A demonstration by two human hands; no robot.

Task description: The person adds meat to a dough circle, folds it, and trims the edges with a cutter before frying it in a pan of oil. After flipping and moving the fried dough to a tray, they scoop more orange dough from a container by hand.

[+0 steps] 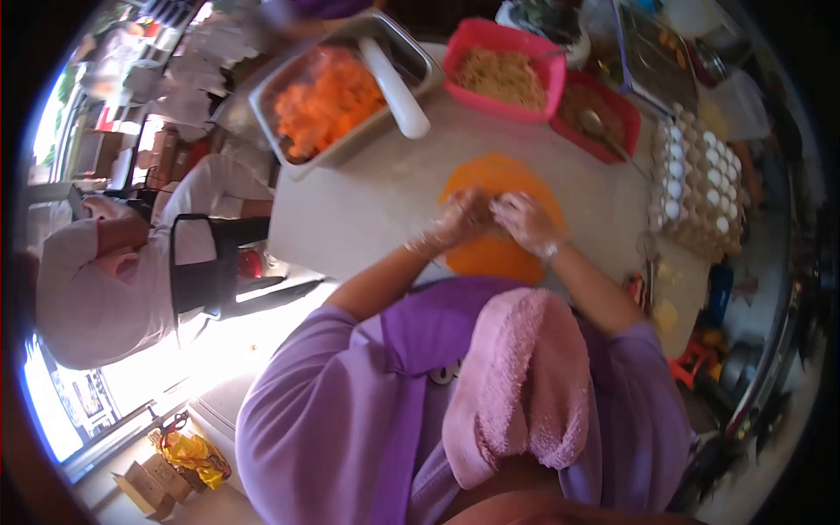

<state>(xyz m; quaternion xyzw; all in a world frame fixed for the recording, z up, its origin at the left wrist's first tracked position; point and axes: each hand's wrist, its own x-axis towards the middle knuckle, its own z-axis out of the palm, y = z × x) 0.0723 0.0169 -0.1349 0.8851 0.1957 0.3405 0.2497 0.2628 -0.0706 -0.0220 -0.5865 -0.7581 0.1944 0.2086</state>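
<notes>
My left hand (464, 219) and my right hand (527, 222) are close together above a round orange mat or plate (492, 265) on the pale table. Both wear clear plastic gloves. Their fingers are bent inward and pressed together around something small and brownish, too blurred to name. Beyond them stands a pink tub (472, 33) with pale, shredded-looking food, and beside it a smaller red tub (632, 114) with brown filling and a spoon (593, 122). At the upper left is a steel pan (308, 166) heaped with orange food (328, 101); a white-handled utensil (395, 87) lies across it.
Stacked egg trays (687, 214) with white eggs (674, 168) stand at the table's right edge. A metal tray (656, 52) and a clear plastic container (739, 105) are behind them. On the left, a person in a white shirt (105, 289) is close to the table.
</notes>
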